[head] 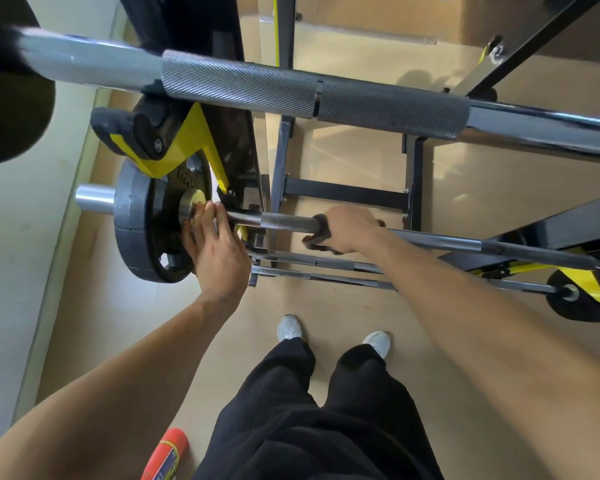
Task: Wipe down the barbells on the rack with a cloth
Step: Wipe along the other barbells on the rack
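Observation:
A thin steel barbell [278, 221] lies across the black and yellow rack [187, 140] at mid height, with a black weight plate [142, 223] on its left end. My left hand [215, 251] grips the bar right beside the plate's collar. My right hand [347, 230] is wrapped around the bar further right, with a dark cloth [317, 237] pressed between palm and bar. A thicker barbell [309, 95] with knurled grips sits on the rack above, close to the camera. Two more thin bars [312, 268] rest lower down.
A red and yellow can [167, 455] lies on the tan floor by my left leg. My white shoes [290, 327] stand just in front of the rack. A pale wall [21, 265] runs along the left. Black frame crossbars [343, 195] stand behind the bars.

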Tool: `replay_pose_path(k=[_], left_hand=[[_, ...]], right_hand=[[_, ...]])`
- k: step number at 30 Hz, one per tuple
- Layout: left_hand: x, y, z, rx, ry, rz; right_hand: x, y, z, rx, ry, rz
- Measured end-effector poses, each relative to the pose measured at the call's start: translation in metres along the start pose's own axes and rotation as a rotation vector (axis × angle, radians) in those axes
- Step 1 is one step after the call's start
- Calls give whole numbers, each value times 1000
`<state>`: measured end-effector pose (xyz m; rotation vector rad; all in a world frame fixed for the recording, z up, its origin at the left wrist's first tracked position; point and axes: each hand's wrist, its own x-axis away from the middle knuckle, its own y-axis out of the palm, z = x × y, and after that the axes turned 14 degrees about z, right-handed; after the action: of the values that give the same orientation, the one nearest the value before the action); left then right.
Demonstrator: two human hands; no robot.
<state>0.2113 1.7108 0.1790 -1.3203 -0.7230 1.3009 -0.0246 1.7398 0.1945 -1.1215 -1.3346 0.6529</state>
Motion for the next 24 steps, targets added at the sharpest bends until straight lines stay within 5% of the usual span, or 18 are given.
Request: replay_pose_path(k=[6,12,16,21,24], left_hand=[[-1,-8,2,-37,34,-33],[-11,-32,18,108,-81,-84],[-12,-73,53,472,-54,114],[-32,-139,93,737,231,458],[-55,-180,104,801,316,708]], right_hand=[[8,3,-92,-253,-85,362],[79,-26,-51,-861,-10,282],[128,-83,-26,-1117,48,330],[165,-188,-20,-1264,-188,746],[162,-233,-17,-1094,-399,1099]])
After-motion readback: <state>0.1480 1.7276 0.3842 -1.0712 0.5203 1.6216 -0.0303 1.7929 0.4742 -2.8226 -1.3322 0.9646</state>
